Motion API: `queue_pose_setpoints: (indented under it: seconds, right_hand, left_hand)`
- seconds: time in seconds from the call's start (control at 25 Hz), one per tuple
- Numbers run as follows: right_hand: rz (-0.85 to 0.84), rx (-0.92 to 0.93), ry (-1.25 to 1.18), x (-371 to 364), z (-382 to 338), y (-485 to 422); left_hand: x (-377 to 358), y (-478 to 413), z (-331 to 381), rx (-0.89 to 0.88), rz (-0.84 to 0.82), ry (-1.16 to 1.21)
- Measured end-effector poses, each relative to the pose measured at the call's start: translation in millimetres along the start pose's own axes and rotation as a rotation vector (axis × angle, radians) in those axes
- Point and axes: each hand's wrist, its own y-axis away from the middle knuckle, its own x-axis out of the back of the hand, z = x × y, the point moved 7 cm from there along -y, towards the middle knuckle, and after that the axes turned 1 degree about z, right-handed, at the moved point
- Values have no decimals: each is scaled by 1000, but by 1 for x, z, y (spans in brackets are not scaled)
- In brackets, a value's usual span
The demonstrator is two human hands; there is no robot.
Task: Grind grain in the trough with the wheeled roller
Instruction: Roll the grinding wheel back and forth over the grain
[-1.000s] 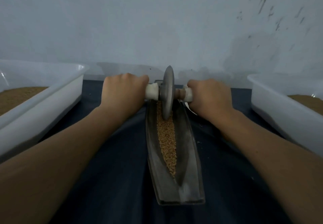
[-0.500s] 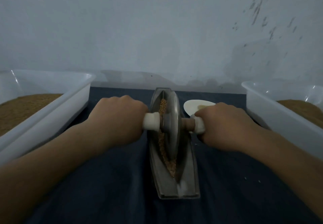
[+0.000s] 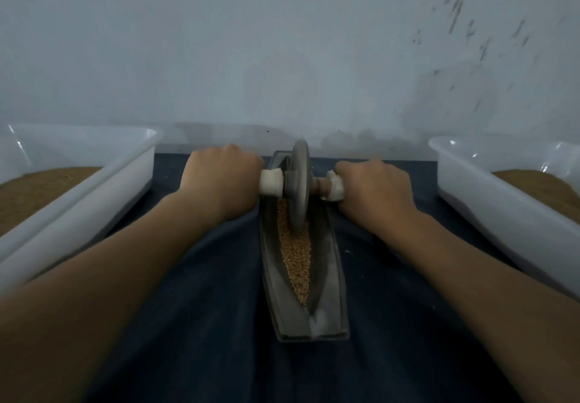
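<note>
left hand [image 3: 219, 179]: bare | right hand [image 3: 376, 190]: bare | 2 forearms [image 3: 135, 255]: bare up to frame edge

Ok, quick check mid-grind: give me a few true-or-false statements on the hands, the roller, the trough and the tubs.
1. The left hand and right hand each grip a handle of the roller. True.
2. The roller's wheel stands at the near end of the trough. False: it stands near the far end.
3. Loose grain lies along the trough's groove. True.
4. Both white tubs are empty. False: the left tub and right tub hold brown fill.

Handle [image 3: 270, 182] ends hidden in L hand [image 3: 219, 182], R hand [image 3: 376, 189].
</note>
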Motion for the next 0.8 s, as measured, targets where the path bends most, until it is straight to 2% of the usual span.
queue_pose_setpoints:
  seconds: [0.08, 0.2, 0.28, 0.4, 0.52, 0.68, 0.8]
  right_hand:
    - [-73, 68, 15, 18, -5, 23]
    - [61, 197, 54, 61, -14, 57]
    - [78, 226, 40, 69, -12, 56]
    - [17, 178, 164, 31, -7, 34]
    - [45, 83, 117, -4, -4, -16]
    - [96, 79, 175, -4, -10, -43]
    - [50, 95, 158, 10, -16, -23]
  left_hand:
    - [10, 29, 2, -17, -35, 37]
    - [22, 63, 1, -66, -57, 65]
    - [21, 66, -2, -74, -52, 69]
    - [2, 44, -4, -22, -8, 52]
    - [-20, 0, -10, 56, 39, 50]
    - [-33, -21, -16, 98, -31, 155]
    - [-21, 10, -9, 113, 17, 139]
